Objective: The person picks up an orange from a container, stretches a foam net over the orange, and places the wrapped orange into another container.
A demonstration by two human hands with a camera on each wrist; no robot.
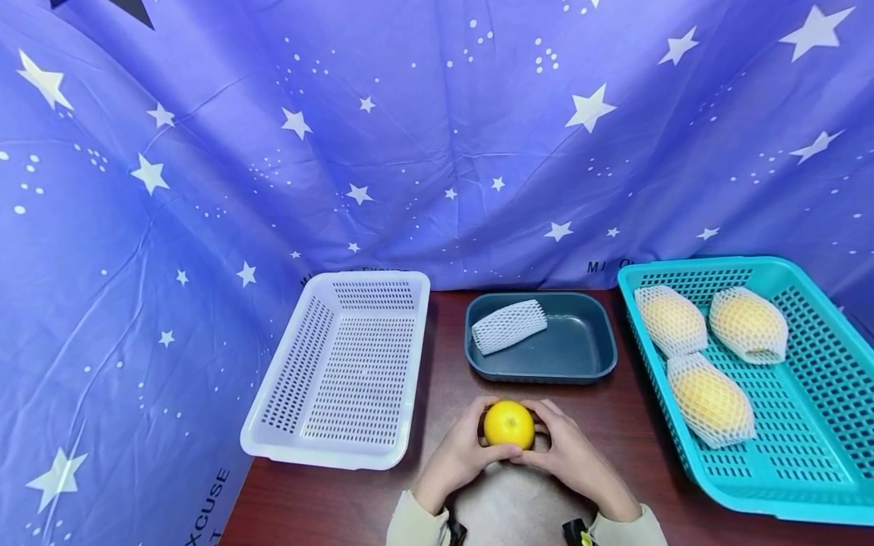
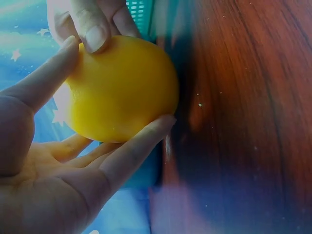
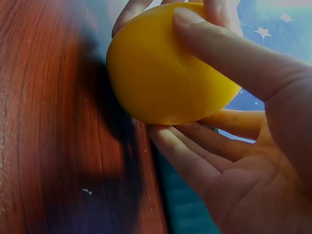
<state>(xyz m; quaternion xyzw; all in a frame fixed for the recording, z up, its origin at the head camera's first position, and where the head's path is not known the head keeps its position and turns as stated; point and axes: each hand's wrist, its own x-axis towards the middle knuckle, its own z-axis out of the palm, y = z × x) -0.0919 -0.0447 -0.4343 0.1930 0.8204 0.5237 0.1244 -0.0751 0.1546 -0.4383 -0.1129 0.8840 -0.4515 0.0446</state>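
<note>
A smooth, round yellow fruit (image 1: 509, 425) is held between both hands, close over the table. My left hand (image 1: 467, 449) grips its left side, thumb at the near face and fingers around the far side. On the opposite side my right hand (image 1: 568, 452) grips it the same way, and the two thumbs come close together at the front. In the left wrist view the fruit (image 2: 126, 90) sits between thumb and fingers. The right wrist view has the right thumb (image 3: 229, 51) lying across the fruit's skin. No netting covers this fruit.
Behind the hands stands a dark blue-grey tray (image 1: 580, 371) with a white foam net sleeve (image 1: 509, 327) in it. To the left is a white perforated basket (image 1: 328, 455). At right, a teal basket (image 1: 806, 462) holds three net-wrapped yellow fruits (image 1: 712, 402). A star-patterned curtain (image 1: 437, 129) hangs behind.
</note>
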